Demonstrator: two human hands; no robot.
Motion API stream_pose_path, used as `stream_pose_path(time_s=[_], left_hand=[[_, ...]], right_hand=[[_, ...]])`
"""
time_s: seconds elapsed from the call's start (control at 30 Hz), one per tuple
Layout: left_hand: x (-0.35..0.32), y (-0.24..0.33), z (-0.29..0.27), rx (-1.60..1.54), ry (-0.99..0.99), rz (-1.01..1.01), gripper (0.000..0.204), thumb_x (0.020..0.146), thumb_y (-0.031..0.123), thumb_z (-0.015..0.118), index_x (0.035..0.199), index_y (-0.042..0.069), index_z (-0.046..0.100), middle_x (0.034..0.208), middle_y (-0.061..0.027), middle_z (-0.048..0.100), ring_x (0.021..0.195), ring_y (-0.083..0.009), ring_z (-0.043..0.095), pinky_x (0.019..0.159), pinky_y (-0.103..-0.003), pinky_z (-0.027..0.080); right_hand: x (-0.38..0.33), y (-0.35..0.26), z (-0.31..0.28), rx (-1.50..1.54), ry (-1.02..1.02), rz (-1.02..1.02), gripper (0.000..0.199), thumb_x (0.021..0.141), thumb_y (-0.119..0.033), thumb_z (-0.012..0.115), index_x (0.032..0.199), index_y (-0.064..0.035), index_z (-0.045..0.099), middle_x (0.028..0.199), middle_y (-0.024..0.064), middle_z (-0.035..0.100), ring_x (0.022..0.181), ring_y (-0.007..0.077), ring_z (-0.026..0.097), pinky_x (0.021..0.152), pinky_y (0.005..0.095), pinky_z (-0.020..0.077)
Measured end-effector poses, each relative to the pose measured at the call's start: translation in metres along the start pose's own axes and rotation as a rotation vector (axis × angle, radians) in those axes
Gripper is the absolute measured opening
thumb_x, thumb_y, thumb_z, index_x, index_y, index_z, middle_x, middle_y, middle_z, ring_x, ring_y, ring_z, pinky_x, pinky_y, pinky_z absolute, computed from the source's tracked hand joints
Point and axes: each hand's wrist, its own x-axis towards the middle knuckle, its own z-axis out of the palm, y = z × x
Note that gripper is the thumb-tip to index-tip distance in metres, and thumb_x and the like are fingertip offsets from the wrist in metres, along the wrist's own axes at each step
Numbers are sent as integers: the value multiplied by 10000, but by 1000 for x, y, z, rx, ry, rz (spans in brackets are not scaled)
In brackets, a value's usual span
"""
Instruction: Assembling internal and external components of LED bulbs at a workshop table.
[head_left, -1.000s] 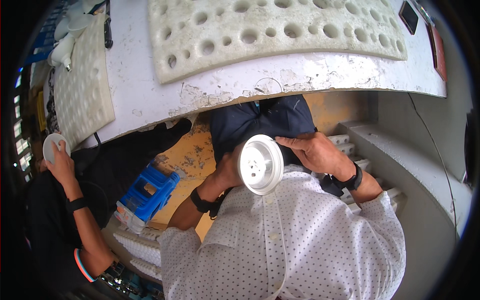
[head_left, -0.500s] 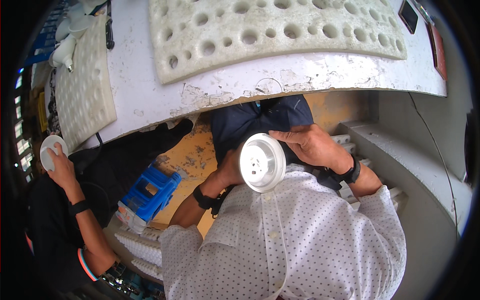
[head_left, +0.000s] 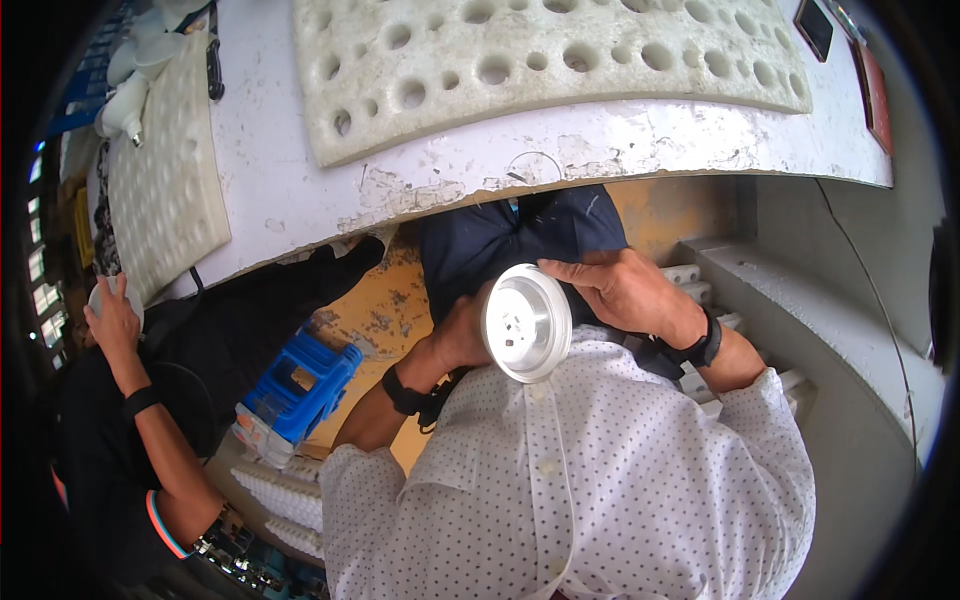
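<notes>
A white bulb housing (head_left: pixel 520 330), round and cup-shaped, is held tilted before my chest. Its open side faces up toward me, with a shiny inner wall and a few small dark spots on its floor. My left hand (head_left: pixel 462 332) grips it from the left and behind, and the housing hides most of those fingers. From the right, my right hand (head_left: pixel 628 288) reaches in with the thumb lying along the upper rim. The other right fingers are curled under, partly out of sight.
A white table (head_left: pixel 270 160) carries foam boards with holes (head_left: pixel 400 125), (head_left: pixel 165 180) and a white bulb (head_left: pixel 125 110). A phone (head_left: pixel 813 30) lies far right. At left, a co-worker's hand (head_left: pixel 118 325) holds a white round piece. A blue plastic stool (head_left: pixel 305 385) stands on the floor.
The co-worker's hand has turned, and its white piece now shows less of its face. My hands and the bulb housing stay almost in place.
</notes>
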Motion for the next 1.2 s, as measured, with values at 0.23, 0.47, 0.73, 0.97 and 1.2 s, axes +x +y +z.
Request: stream_pose_path(time_s=[0.23, 0.47, 0.73, 0.97, 1.2], left_hand=[[0, -2, 1, -82, 32, -2, 766, 643, 333, 795, 1228, 10, 423, 1103, -178, 611, 981, -295, 624, 826, -358, 514], [2, -1, 1, 12, 1, -6, 754, 651, 324, 790, 1234, 15, 426, 1102, -179, 611, 981, -300, 623, 835, -354, 511], [1, 0, -2, -59, -18, -44, 755, 656, 326, 787, 1237, 13, 421, 1074, -177, 620, 974, -295, 627, 827, -354, 515], [7, 4, -5, -2, -61, 2, 771, 645, 348, 790, 1236, 15, 423, 1085, -162, 619, 971, -282, 630, 815, -342, 517], [10, 3, -6, -24, -69, 60, 774, 644, 353, 789, 1241, 24, 423, 1066, -158, 627, 945, -273, 639, 789, -344, 522]], right_hand=[[-9, 9, -5, 48, 2, -29, 337, 808, -51, 596, 1133, -130, 637, 799, 170, 653, 617, 317, 621, 569, 368, 509], [-4, 5, 1, 71, 39, -9, 316, 814, -43, 586, 1118, -110, 641, 826, 177, 655, 647, 323, 630, 594, 369, 515], [-7, 10, -5, 49, -19, -30, 301, 824, -49, 578, 1110, -112, 647, 768, 171, 645, 617, 331, 613, 584, 376, 504], [-3, 7, -5, 54, -10, 10, 305, 824, -51, 579, 1107, -138, 652, 784, 171, 648, 633, 322, 618, 579, 379, 503], [-4, 9, -8, 28, -23, 15, 310, 820, -52, 573, 1107, -137, 652, 773, 176, 640, 628, 337, 608, 580, 388, 499]])
